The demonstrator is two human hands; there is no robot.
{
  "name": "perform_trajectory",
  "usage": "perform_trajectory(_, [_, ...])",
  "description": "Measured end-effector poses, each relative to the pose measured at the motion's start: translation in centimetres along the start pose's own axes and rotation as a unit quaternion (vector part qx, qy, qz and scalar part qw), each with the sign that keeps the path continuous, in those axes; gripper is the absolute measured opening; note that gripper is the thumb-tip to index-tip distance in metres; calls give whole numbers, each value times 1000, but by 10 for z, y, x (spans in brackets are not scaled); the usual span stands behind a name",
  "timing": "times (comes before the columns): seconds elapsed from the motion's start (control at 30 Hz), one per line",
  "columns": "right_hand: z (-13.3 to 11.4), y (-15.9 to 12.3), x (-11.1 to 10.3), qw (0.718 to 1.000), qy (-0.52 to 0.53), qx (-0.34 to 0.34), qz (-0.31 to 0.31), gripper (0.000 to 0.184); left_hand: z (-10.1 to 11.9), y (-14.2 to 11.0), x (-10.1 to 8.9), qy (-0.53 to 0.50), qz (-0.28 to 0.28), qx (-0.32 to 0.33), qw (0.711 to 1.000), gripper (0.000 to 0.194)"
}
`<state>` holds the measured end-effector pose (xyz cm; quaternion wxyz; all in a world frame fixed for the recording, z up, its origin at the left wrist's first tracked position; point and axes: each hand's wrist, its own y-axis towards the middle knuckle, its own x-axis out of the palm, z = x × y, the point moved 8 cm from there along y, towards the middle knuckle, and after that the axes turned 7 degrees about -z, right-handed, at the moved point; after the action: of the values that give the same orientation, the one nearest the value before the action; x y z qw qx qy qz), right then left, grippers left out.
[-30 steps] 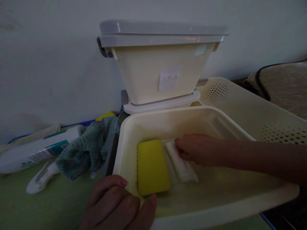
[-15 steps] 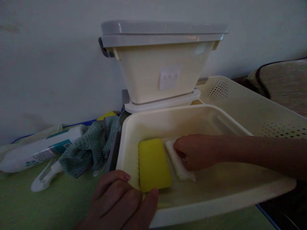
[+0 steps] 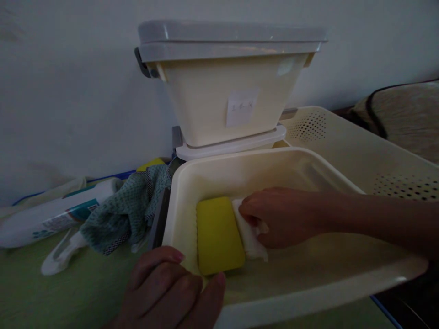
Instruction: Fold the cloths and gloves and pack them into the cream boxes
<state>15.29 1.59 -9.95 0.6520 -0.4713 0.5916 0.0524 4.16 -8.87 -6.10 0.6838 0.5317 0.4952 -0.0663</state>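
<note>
A cream plastic bin (image 3: 305, 301) stands in front of me, tilted a little. My left hand (image 3: 171, 288) is closed over its near left rim, thumb on the inner side. In the bin lies a yellow sponge (image 3: 220, 235), flat. Directly to its right is a folded white cloth (image 3: 252, 246), close against the sponge. My right hand (image 3: 279, 217) reaches in from the right, its fingers curled down on the cloth; the fingertips are partly hidden.
Behind stands a lidded cream box (image 3: 202, 100) with a paper label (image 3: 242, 107). To the left lie a grey-green towel (image 3: 125, 210), a white bottle (image 3: 58, 214) and a white spray trigger (image 3: 60, 258). A perforated cream basket (image 3: 356, 151) sits at right, near a beige cushion (image 3: 408, 114).
My right hand has moved slightly left with the white cloth, bringing it nearer the sponge. My left hand keeps its hold on the rim. The view has shifted slightly.
</note>
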Motion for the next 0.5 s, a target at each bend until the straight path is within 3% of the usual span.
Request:
perform_trajectory(0.1, [1,-1,-5,1000,-5,17,11,9,1,3,1,4,-23,8,1000,26])
perform_trajectory(0.23, [3,0,-7,999,-14,15,38,12,1,2,-2,11,1,-3,1000,29])
perform_trajectory(0.5, [7,3,10,999,35,-24,-28,26,1,9,-3,23,-23,-2,999,28])
